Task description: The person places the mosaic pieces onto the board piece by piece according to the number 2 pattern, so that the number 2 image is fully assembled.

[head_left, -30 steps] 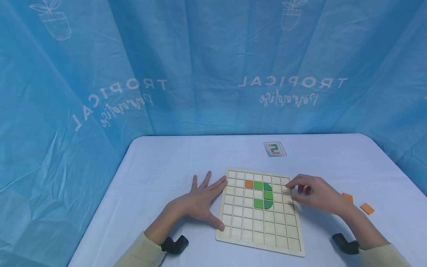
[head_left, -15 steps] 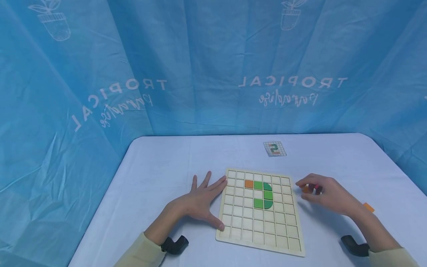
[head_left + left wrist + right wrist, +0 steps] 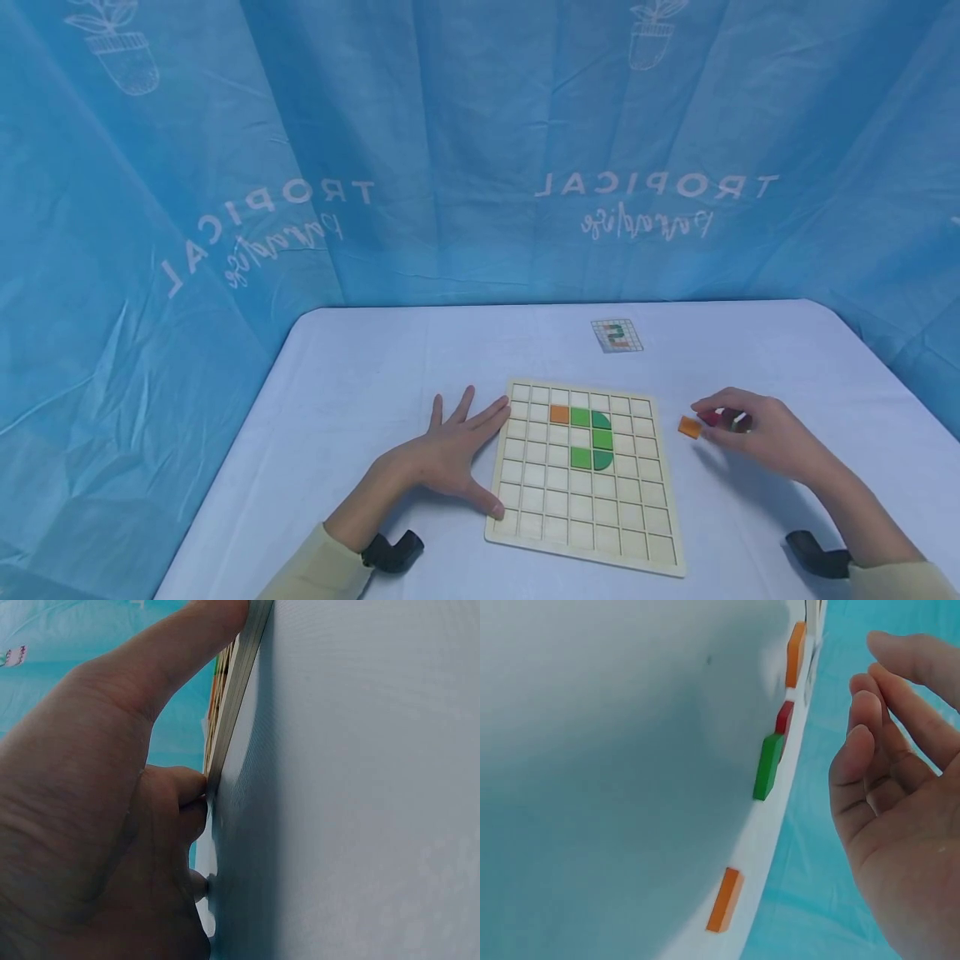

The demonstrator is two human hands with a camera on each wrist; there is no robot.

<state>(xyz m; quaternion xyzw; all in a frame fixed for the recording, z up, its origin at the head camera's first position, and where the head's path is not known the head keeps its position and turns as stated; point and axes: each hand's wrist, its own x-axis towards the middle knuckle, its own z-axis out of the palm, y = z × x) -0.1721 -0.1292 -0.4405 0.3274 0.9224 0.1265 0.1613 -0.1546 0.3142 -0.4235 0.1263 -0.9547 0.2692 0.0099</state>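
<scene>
My left hand (image 3: 450,458) lies with spread fingers at the left side of a pale square grid board (image 3: 581,508); its thumb and one fingertip touch the edge. An orange square tile (image 3: 559,414), green squares (image 3: 602,439) and dark green rounded tiles (image 3: 602,459) sit in the board's cells. To the right of the board my right hand (image 3: 765,429) hovers with loosely bent fingers and nothing between them. Under it on the cloth are an orange tile (image 3: 795,654), a red tile (image 3: 784,718), a green tile (image 3: 768,766) and another orange tile (image 3: 724,900).
A small pattern card (image 3: 617,335) showing a green and orange figure on a grid lies behind the board. White cloth (image 3: 360,383) covers the table, and a blue printed curtain (image 3: 480,150) hangs beyond its far edge. Black wrist mounts (image 3: 393,552) sit below both wrists.
My right hand has moved right, away from the board's edge, uncovering an orange tile and part of a red one. Its forearm now hides the orange tiles farther right. The left hand stays put.
</scene>
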